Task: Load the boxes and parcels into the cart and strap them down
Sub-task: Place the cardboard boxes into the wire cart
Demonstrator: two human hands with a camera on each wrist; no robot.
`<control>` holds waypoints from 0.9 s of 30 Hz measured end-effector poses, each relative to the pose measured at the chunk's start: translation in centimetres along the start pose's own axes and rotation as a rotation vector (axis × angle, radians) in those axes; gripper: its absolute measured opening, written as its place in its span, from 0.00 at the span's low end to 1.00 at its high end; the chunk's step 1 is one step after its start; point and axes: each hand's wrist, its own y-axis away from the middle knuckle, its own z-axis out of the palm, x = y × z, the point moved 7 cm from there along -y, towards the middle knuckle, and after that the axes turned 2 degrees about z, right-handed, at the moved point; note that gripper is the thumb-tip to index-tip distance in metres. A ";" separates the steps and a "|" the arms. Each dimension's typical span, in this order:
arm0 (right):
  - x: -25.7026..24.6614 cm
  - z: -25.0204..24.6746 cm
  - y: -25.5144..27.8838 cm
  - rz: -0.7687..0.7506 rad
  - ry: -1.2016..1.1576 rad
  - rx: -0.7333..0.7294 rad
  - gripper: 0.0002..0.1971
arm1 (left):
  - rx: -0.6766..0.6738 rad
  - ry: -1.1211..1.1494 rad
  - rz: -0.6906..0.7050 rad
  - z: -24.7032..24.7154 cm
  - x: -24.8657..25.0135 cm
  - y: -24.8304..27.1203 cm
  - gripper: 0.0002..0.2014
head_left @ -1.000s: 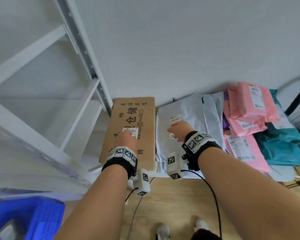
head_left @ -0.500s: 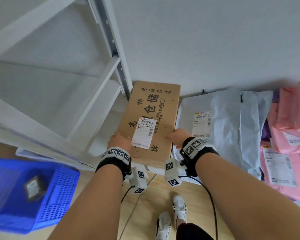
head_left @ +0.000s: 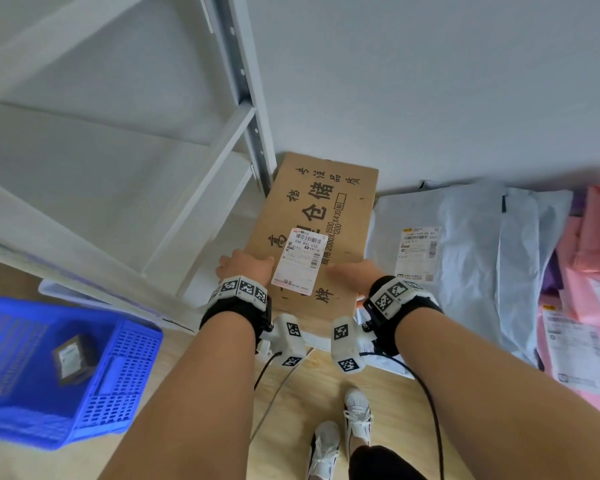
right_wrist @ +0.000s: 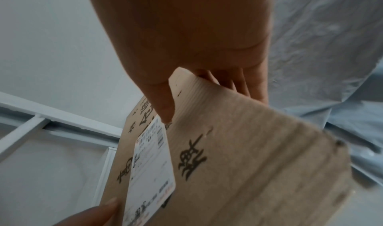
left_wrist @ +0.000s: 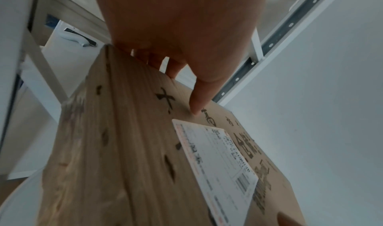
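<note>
1. The cardboard box point(head_left: 321, 233) is off the floor, its long axis pointing away from the person toward the wall.
2. The left hand point(head_left: 245, 268) and right hand point(head_left: 355, 273) each clamp one long edge near the closer end, thumbs on top.
3. The blue basket point(head_left: 84, 393) lies to the left, so the left hand is nearer to it.
</note>
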 end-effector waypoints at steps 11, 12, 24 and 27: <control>-0.2 -3.2 3.1 -0.028 -0.327 0.141 0.39 | -0.026 0.448 0.012 -1.2 0.0 3.4 0.31; -0.3 -3.5 3.6 -0.039 -0.344 0.148 0.41 | -0.022 0.456 0.021 -1.4 0.1 3.7 0.31; 1.7 -9.7 12.5 -0.196 -0.551 0.368 0.36 | 0.172 0.469 0.253 -5.6 4.0 11.7 0.25; 2.5 -12.0 14.5 -0.251 -0.550 0.426 0.34 | 0.189 0.436 0.351 -5.3 6.5 13.8 0.23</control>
